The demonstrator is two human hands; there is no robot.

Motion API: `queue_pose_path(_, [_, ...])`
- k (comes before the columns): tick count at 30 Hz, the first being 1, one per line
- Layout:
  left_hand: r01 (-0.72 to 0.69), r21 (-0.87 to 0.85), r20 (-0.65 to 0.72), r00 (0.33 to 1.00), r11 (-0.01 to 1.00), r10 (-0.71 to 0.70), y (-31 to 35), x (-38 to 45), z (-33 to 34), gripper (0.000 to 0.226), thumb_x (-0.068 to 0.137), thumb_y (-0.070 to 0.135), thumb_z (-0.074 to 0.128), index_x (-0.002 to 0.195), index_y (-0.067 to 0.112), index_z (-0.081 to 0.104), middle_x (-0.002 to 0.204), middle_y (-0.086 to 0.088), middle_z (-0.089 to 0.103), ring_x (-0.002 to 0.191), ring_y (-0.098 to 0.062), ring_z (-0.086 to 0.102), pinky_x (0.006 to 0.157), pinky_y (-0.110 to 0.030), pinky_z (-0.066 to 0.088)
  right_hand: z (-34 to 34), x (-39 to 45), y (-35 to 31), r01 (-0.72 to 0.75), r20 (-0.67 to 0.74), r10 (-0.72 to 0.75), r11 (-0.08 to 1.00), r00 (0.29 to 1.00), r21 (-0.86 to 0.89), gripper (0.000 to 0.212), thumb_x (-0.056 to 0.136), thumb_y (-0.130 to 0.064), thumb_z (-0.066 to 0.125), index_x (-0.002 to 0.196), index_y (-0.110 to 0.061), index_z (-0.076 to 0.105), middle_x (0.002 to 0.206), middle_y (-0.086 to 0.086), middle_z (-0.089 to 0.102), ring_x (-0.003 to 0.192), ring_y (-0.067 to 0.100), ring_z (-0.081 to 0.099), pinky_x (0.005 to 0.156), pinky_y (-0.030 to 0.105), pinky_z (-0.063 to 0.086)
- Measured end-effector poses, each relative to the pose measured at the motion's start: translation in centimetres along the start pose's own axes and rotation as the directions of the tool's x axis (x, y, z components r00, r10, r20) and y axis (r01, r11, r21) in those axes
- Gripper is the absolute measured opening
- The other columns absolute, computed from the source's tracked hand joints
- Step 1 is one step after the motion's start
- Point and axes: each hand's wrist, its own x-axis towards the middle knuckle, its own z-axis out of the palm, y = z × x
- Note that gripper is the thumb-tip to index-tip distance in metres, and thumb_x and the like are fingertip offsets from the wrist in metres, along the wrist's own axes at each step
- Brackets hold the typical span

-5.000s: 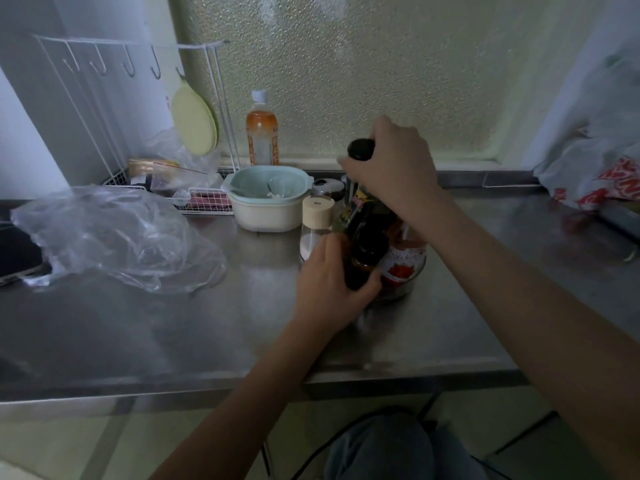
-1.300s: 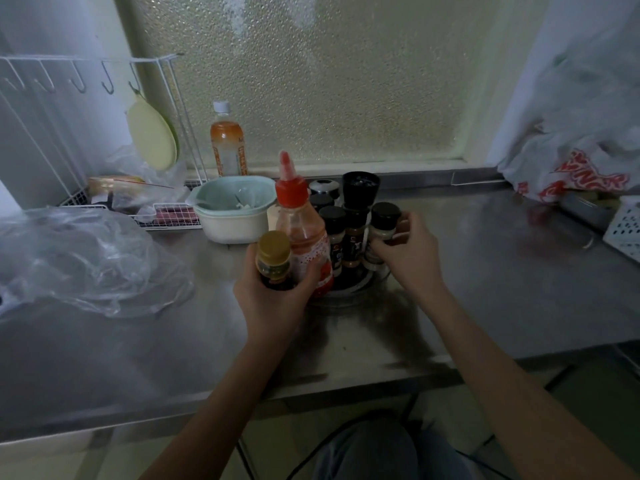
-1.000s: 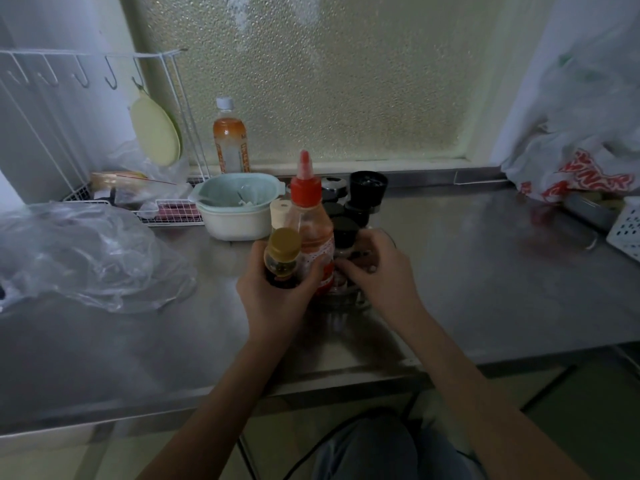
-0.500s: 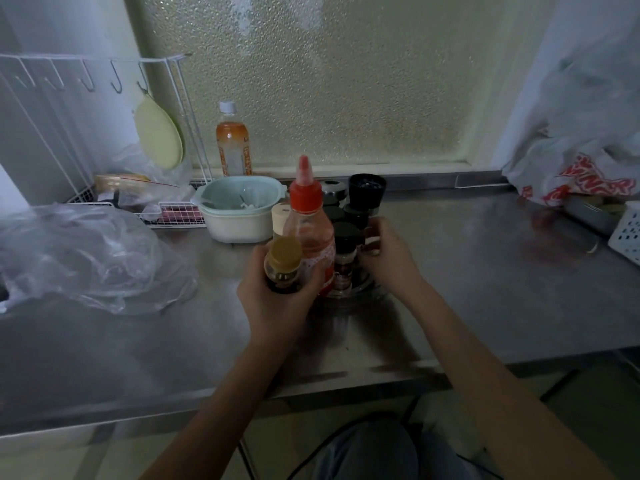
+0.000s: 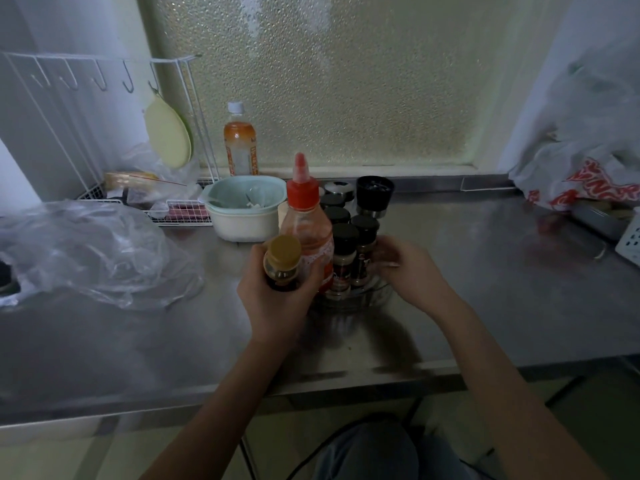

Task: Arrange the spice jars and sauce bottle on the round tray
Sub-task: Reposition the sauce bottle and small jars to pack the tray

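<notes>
Closest to me, the left hand [image 5: 277, 299] is wrapped around a small dark bottle with a gold cap [image 5: 282, 263] and also pressing on the tall sauce bottle [image 5: 306, 233] with the red nozzle, so it's got both pinned together at the tray's left edge. The right hand [image 5: 405, 271] is curled loosely against the black-capped spice jars [image 5: 349, 258] on the other side, fingers touching them; can't tell if it's really gripping one or just nudging. The round tray [image 5: 353, 296] sits under all that on the steel counter [image 5: 485, 289], mostly hidden, only its front rim showing between the two hands. If I were doing this I'd steady the cluster with the right hand and slide the gold-cap bottle into a gap upright, because everything's packed tight and that sauce bottle looks top-heavy enough to knock its neighbours over. Just behind the tray there's a black grinder [image 5: 374, 195] and more dark lids, then a pale bowl [image 5: 242, 216] to the left, and a drink bottle [image 5: 240, 147] back by the frosted window.
</notes>
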Motion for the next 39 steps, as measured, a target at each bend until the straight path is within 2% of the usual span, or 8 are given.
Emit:
queue_pose_path(3, [-0.010,0.015,-0.018,1.000,1.000,0.010,0.2,-0.1,0.1,0.036,0.059,0.047,0.073,0.086,0.041,0.050,0.083,0.040,0.061,0.079,0.018,0.057,0.070,-0.002,0.042,-1.4,-1.7,-2.3,0.118,-0.268,-0.067,0.977,0.961,0.180,0.036,0.089,-0.007,0.056,0.122,-0.020,0.059,0.098,-0.011,0.065,0.083,-0.006,0.060,0.074,0.007,0.049])
queue_pose_path(10, [-0.207,0.061,0.079,0.976,0.976,0.202,-0.1,-0.9,-0.8,0.043,0.064,0.037,0.073,0.098,0.021,0.052,0.092,0.005,0.063,0.084,0.017,0.055,0.071,-0.002,0.040,1.6,-3.9,-8.0,0.297,0.014,-0.309,0.926,0.951,0.234,0.045,0.076,-0.047,0.068,0.115,-0.030,0.055,0.099,-0.013,0.062,0.086,-0.005,0.058,0.072,0.005,0.043])
queue_pose_path(15, [-0.421,0.048,0.095,0.905,0.906,0.415,-0.3,-1.1,-1.1,0.024,0.077,0.029,0.066,0.082,0.012,0.049,0.093,-0.003,0.055,0.086,-0.003,0.049,0.076,-0.007,0.036,-0.7,-5.1,-7.1,0.291,-0.221,-0.244,0.932,0.944,0.216,0.039,0.064,-0.056,0.066,0.097,-0.037,0.058,0.079,-0.018,0.063,0.070,0.000,0.057,0.059,0.010,0.042])
queue_pose_path(18, [-0.332,0.094,0.066,0.943,0.939,0.326,-0.4,-0.9,-1.0,0.020,0.076,0.029,0.062,0.078,0.017,0.046,0.085,-0.002,0.049,0.078,-0.013,0.047,0.067,-0.022,0.039,-5.3,-4.7,-5.4,0.197,-0.427,-0.055,0.934,0.902,0.297,0.044,0.060,-0.061,0.068,0.096,-0.035,0.063,0.085,-0.017,0.068,0.077,0.009,0.064,0.068,0.024,0.051])
queue_pose_path(23, [-0.300,0.167,0.156,0.948,0.939,0.276,-0.3,-1.2,-0.4,0.024,0.079,0.038,0.058,0.076,0.020,0.043,0.083,0.000,0.041,0.076,-0.012,0.039,0.064,-0.024,0.034,-7.1,-0.8,-1.9,0.031,-0.403,0.020,0.992,0.915,0.120,0.048,0.068,-0.056,0.069,0.105,-0.025,0.064,0.091,-0.011,0.068,0.071,0.020,0.067,0.067,0.045,0.059])
queue_pose_path(30, [-0.228,0.234,0.327,0.934,0.945,0.144,-0.8,-1.2,0.0,0.027,0.080,0.045,0.056,0.079,0.018,0.053,0.082,0.004,0.042,0.068,-0.007,0.043,0.056,-0.022,0.036,-2.4,2.3,0.9,0.035,-0.162,-0.042,0.998,0.986,-0.047,0.046,0.082,-0.037,0.066,0.121,-0.015,0.056,0.112,0.003,0.063,0.089,0.013,0.058,0.069,0.020,0.040])
queue_pose_path(36, [-0.373,0.243,0.522,0.829,0.895,0.203,-1.2,-1.2,0.6,0.034,0.080,0.048,0.057,0.076,0.015,0.063,0.078,-0.002,0.057,0.071,-0.014,0.051,0.059,-0.028,0.042,-2.1,2.5,2.4,0.001,-0.135,0.001,1.000,0.991,0.016,0.046,0.081,-0.023,0.070,0.118,-0.011,0.046,0.120,0.006,0.064,0.078,0.007,0.054,0.055,0.006,0.037])
queue_pose_path(39, [-0.431,0.302,0.662,0.736,0.850,0.138,-2.0,-1.1,1.0,0.037,0.080,0.055,0.053,0.081,0.020,0.065,0.081,0.000,0.062,0.076,-0.018,0.054,0.068,-0.030,0.039,-1.8,1.1,2.4,-0.013,-0.307,0.020,1.000,0.951,0.025,0.047,0.082,-0.030,0.068,0.120,-0.012,0.045,0.115,0.003,0.059,0.080,0.014,0.055,0.066,0.018,0.044])
